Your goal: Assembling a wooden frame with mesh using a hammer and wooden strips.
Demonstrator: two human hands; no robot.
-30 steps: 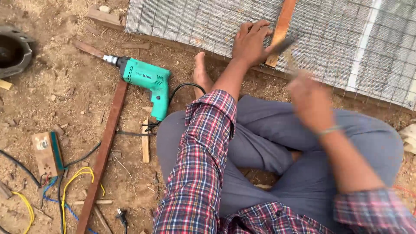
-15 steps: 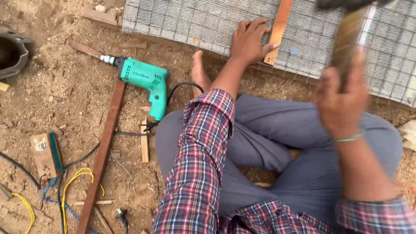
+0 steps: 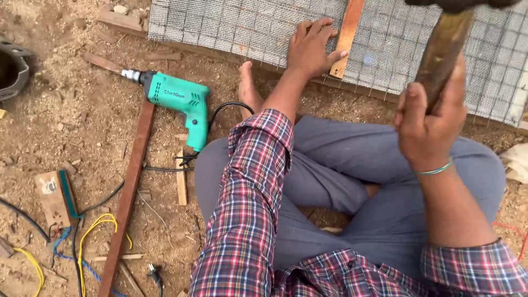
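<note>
nearest the camera, a person in a plaid shirt sits cross-legged in grey trousers on bare, sandy ground (image 3: 66, 121) strewn with wood chips. at the near left lie yellow and blue wires (image 3: 82, 236), a small wooden block (image 3: 50, 197) and a long thin wooden batten (image 3: 131, 190) that runs from near to far.

a little farther, the right hand (image 3: 428, 124) is raised at the right, its grip pressed together around the wooden handle of a hammer (image 3: 443, 47); the dark head is cut off by the top edge. a thin green bangle sits at that wrist.

to the left of the knees lies a green electric drill (image 3: 179, 99) on its side, its bit pointing far left and its black cord looping toward the bare foot (image 3: 247, 88). nothing lies between the drill and the legs but loose offcuts.

farther still, the left hand (image 3: 312, 47) rests with fingers spread and grip flat on a sheet of wire mesh (image 3: 236, 25), the thumb touching a narrow wooden strip (image 3: 346, 38) laid across the mesh. the mesh lies on the ground along the far edge. at the far left edge sits a dark round object (image 3: 12, 69), only partly in view.
</note>
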